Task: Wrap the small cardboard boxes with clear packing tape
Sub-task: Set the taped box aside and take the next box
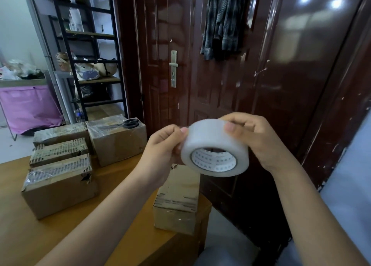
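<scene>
The tape roll (214,148) is held up over the unwrapped box (177,199) at the tabletop (60,235) corner, gripped by the right hand (255,139), left hand (162,147) pinching its edge. Probably the loose end's best picked free with a nail first.

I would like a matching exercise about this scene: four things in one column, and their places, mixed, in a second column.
Things:
1. tape roll
2. scissors
3. plaid shirt
4. untaped box

Places:
a. hangs on the dark door
b. stands at the table corner, below the hands
c. lies on top of a far box
d. held in the air between the left hand and the right hand

Pairs: 1-d, 2-c, 3-a, 4-b
</scene>
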`<action>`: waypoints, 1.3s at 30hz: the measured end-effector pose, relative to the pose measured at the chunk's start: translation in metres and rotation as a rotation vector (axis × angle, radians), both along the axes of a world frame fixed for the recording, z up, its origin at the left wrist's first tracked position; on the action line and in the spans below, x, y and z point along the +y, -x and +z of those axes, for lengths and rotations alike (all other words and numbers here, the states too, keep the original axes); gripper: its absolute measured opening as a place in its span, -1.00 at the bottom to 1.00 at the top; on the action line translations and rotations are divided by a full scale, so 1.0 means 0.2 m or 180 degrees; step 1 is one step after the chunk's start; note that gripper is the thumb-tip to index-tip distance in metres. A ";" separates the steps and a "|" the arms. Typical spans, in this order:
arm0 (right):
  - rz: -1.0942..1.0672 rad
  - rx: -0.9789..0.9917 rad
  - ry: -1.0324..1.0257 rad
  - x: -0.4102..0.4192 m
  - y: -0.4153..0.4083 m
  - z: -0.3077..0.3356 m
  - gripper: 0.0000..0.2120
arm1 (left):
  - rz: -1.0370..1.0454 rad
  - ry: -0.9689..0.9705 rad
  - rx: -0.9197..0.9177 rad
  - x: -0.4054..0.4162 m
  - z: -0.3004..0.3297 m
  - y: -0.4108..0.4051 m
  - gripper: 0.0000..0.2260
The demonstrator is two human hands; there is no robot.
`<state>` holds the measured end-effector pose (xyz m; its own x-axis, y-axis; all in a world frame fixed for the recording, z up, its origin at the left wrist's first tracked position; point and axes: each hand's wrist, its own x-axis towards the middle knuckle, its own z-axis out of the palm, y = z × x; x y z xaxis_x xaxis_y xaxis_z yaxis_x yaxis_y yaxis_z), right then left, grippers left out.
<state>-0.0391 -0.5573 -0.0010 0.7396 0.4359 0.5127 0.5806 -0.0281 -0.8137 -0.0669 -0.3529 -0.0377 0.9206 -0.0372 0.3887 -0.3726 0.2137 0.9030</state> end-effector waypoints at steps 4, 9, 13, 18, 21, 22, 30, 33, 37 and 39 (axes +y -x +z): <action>0.0637 0.0698 -0.0955 -0.02 -0.04 -0.15 -0.54 | 0.0137 0.0730 0.0435 -0.05 0.03 -0.01 -0.64; 0.1364 0.1179 -0.1613 0.07 -0.04 -0.29 -0.55 | -0.0050 0.1070 0.0958 -0.12 0.01 -0.01 -0.60; 0.0874 0.0958 -0.0725 -0.07 -0.07 -0.23 -0.51 | -0.0217 0.1540 0.1283 0.06 0.07 -0.09 -0.66; -0.0028 0.0863 0.1892 -0.24 -0.17 -0.07 -0.41 | 0.0023 0.0382 0.1204 0.34 -0.01 -0.19 -0.69; -0.0474 0.0680 0.3430 -0.22 -0.25 -0.06 -0.29 | 0.0218 -0.0050 0.1084 0.39 -0.09 -0.23 -0.69; -0.0551 0.0657 0.3633 -0.21 -0.28 -0.07 -0.28 | 0.0220 -0.0180 0.1031 0.41 -0.11 -0.23 -0.69; -0.0065 0.1026 0.2151 -0.32 -0.31 -0.20 -0.07 | 0.0133 -0.0402 0.1282 0.54 -0.37 -0.21 -0.76; -0.0211 0.0983 0.2086 -0.31 -0.33 -0.27 -0.08 | 0.0139 -0.0421 0.1337 0.53 -0.43 -0.23 -0.73; -0.0232 0.0974 0.2011 -0.30 -0.34 -0.29 -0.01 | 0.0155 -0.0462 0.1314 0.54 -0.45 -0.25 -0.70; -0.0235 0.0963 0.2045 -0.29 -0.34 -0.30 -0.02 | 0.0178 -0.0484 0.1342 0.55 -0.45 -0.26 -0.68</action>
